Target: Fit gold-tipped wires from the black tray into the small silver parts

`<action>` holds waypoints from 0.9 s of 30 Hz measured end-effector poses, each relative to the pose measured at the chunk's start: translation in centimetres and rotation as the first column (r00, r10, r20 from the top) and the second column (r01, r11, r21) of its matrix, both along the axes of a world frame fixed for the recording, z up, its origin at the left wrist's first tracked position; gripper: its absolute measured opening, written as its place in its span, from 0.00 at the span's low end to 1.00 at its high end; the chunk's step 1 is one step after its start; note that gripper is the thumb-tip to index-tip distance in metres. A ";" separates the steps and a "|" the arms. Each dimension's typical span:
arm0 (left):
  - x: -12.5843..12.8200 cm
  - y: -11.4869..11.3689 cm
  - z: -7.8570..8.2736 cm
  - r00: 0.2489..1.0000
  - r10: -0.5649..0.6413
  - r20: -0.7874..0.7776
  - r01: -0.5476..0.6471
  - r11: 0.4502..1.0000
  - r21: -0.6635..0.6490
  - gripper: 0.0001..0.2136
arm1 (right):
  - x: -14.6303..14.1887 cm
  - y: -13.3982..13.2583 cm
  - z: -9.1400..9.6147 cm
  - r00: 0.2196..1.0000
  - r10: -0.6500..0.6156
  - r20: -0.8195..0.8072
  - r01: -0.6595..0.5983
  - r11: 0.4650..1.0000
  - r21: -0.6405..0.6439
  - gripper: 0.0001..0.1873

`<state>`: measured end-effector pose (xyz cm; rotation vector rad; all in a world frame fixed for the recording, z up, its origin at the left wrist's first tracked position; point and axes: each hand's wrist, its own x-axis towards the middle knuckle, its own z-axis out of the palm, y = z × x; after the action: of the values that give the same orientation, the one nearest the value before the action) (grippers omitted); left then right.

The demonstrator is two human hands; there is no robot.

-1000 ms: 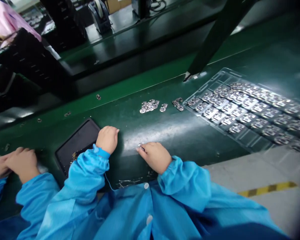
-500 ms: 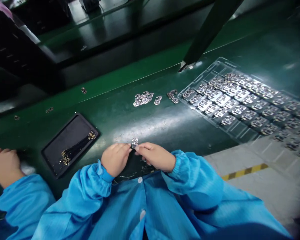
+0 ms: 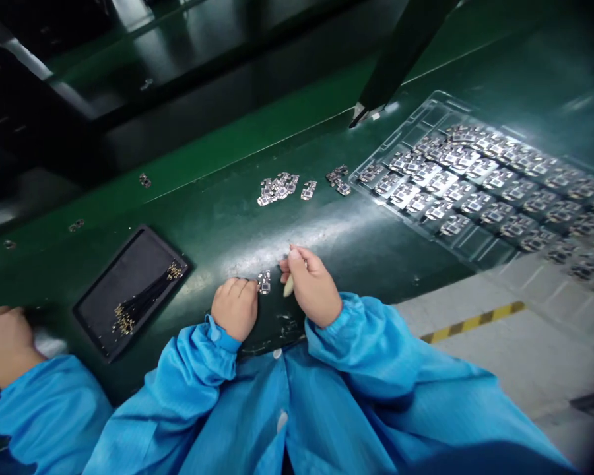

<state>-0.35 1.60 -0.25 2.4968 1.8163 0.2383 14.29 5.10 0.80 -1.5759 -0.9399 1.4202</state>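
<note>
Left hand (image 3: 235,308) rests beside a small metal part (image 3: 264,282).

Left hand (image 3: 235,307) lies palm-down, curled, at lower centre; right hand (image 3: 313,287) is raised just beside it, fingers pinched; wrists sit in gathered blue cuffs (image 3: 222,334).

Your right hand's fingers (image 3: 297,258) hide most of the pale sliver (image 3: 288,286), so you can't tell what it is. The clear blister tray (image 3: 428,99) runs past the right edge, a co-worker's hand (image 3: 4,343) is cut off at the left, and the gold-tipped bits (image 3: 123,318) on the black tray (image 3: 138,270) are too small to make out.
</note>
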 end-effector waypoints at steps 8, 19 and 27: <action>0.1 0.2 0.2 0.998 -0.018 -0.059 0.020 0.999 0.031 0.10 | -0.7 -1.0 -1.7 0.954 -0.097 0.283 -0.057 0.869 0.491 0.13; 0.3 0.2 0.3 0.997 -0.013 -0.074 0.015 1.000 0.024 0.10 | -0.9 -1.1 -2.1 0.945 -0.077 0.318 -0.103 0.853 0.512 0.11; 0.2 0.2 0.1 0.996 -0.023 -0.083 0.030 0.996 0.087 0.07 | -1.1 -0.9 -2.5 0.926 -0.152 0.344 -0.115 0.757 0.643 0.10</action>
<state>-0.11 1.77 -0.10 2.6263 1.8397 0.2228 13.21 4.21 -1.69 -1.3045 -1.4555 0.6299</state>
